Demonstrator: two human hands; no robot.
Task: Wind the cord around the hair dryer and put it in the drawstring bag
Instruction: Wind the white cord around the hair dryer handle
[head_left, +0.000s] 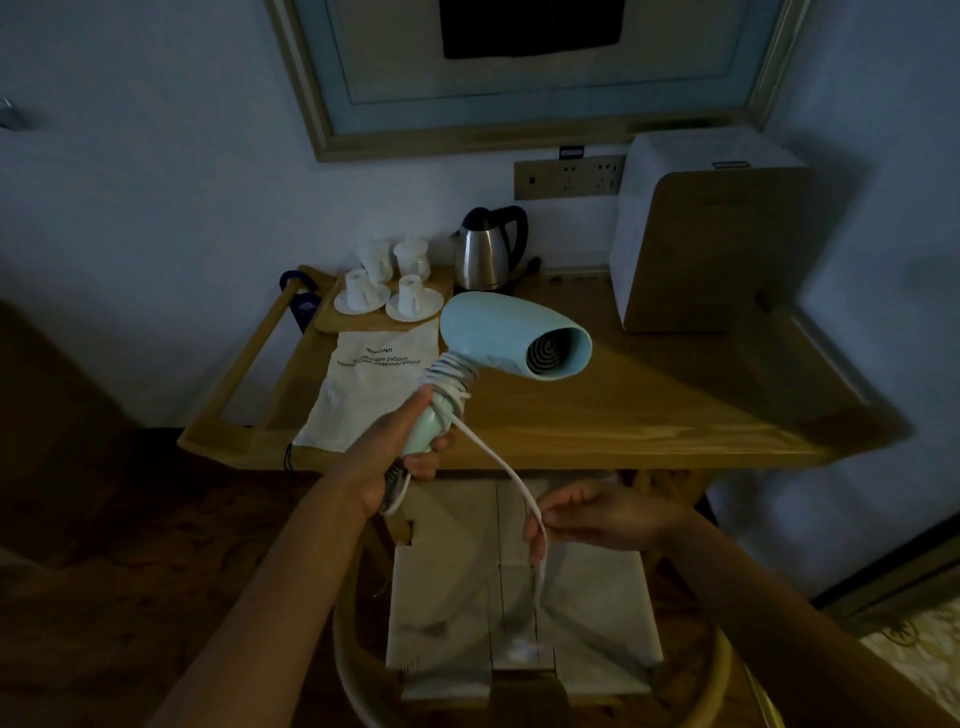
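A pale blue hair dryer is held above the wooden table, its nozzle facing right. My left hand grips its handle from below. Several turns of white cord wrap the top of the handle. The loose length of cord runs down to my right hand, which pinches it below the table's front edge. Its tail hangs on toward the chair seat. The white drawstring bag with dark printed text lies flat on the table, left of the dryer.
A tray of white cups and saucers and a steel kettle stand at the back of the table. A white and tan appliance stands at the back right. A chair with a pale seat is below my hands.
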